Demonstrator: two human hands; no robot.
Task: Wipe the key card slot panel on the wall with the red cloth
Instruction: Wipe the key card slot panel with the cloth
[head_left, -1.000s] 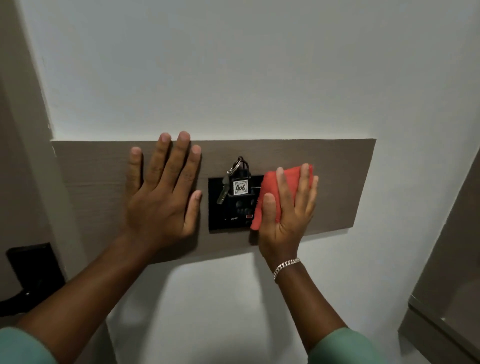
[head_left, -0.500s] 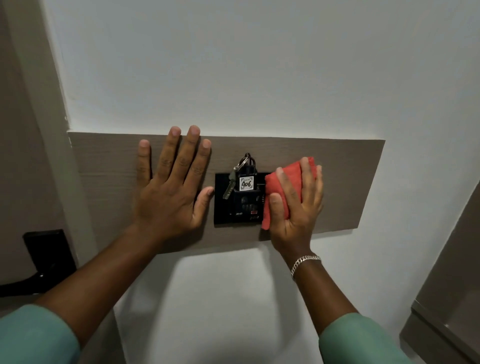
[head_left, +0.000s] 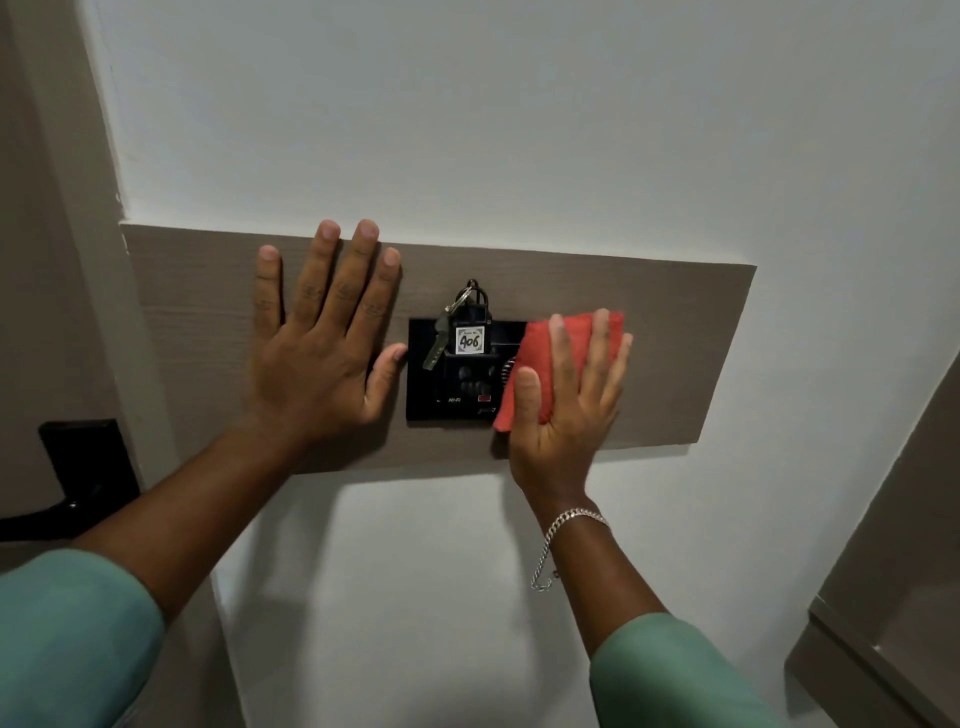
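key fob (head_left: 470, 340) in slot panel (head_left: 423, 379), red cloth (head_left: 540, 358)

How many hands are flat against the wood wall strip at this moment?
2. The left hand lies bare on the wood strip, left of the black panel; the right hand presses the red cloth over the panel's right edge.

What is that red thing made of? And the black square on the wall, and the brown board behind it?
The red cloth looks like soft woven fabric: it folds and bunches under the right hand. The black panel looks like glossy plastic or glass; it is smooth and dark, so I can't say which. The brown board looks like matte wood or wood-look laminate, with faint grain lines.
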